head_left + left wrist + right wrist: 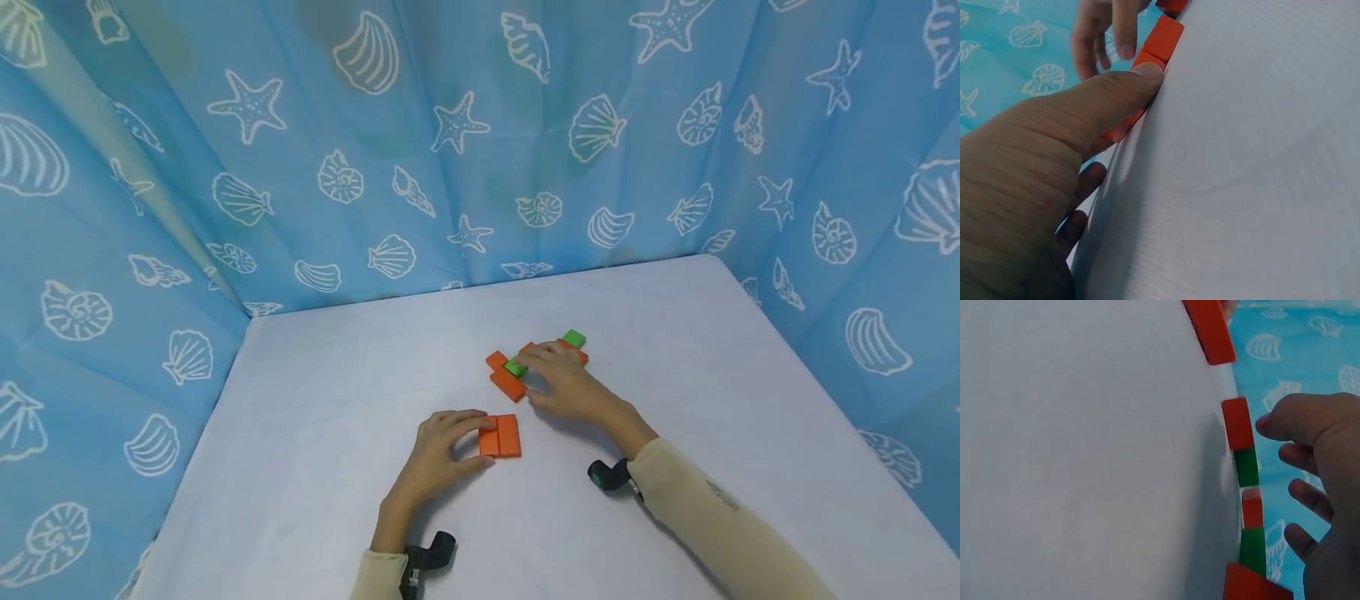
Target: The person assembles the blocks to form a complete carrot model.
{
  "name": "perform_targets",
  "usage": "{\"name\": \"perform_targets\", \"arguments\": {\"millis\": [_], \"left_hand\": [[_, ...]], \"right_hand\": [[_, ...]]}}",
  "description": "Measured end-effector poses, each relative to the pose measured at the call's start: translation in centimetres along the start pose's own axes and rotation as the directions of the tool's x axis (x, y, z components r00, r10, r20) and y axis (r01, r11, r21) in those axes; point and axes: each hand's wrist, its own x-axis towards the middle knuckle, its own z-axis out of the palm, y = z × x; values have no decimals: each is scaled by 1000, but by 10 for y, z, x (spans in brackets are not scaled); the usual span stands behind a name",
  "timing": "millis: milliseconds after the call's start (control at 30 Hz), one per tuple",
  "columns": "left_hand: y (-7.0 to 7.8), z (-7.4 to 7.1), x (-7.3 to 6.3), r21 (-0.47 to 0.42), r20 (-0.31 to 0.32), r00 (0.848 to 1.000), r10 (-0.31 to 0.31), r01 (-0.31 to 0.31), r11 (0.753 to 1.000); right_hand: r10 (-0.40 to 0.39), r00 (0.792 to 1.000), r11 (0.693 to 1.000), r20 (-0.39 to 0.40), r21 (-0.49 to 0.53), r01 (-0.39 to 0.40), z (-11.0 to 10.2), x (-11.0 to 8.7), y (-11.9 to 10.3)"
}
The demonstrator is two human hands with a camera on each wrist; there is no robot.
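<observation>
Steady pinched orange block [488, 443] gently with left fingers [472, 425] — best bring right fingers [1311, 499], loosely spread and empty, squarely around green block [513, 370].

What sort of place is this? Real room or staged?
Likely a staged tabletop recording setup, not an everyday room: a seashell-and-starfish-print curtain closes in three sides of a white-covered table, and a black wrist camera sits on each arm.

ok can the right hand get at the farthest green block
Probably yes: the right hand is just short of the green block, whose top looks uncovered; an orange block lies close in front.
</observation>
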Motion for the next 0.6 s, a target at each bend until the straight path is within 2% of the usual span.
{"name": "perform_targets", "arguments": {"millis": [233,333,600], "left_hand": [[-1,2,4,-16,-7,1000,18,-18,1000],[-2,3,4,-8,-16,1000,24,-24,1000],[-3,1,0,13,-17,1000,20,-20,1000]], "right_hand": [[-74,984,990,165,-110,93,1,20,-10],[-87,978,983,191,-142,115,2,24,-10],[-114,970,978,216,-147,147,7,23,-11]]}}
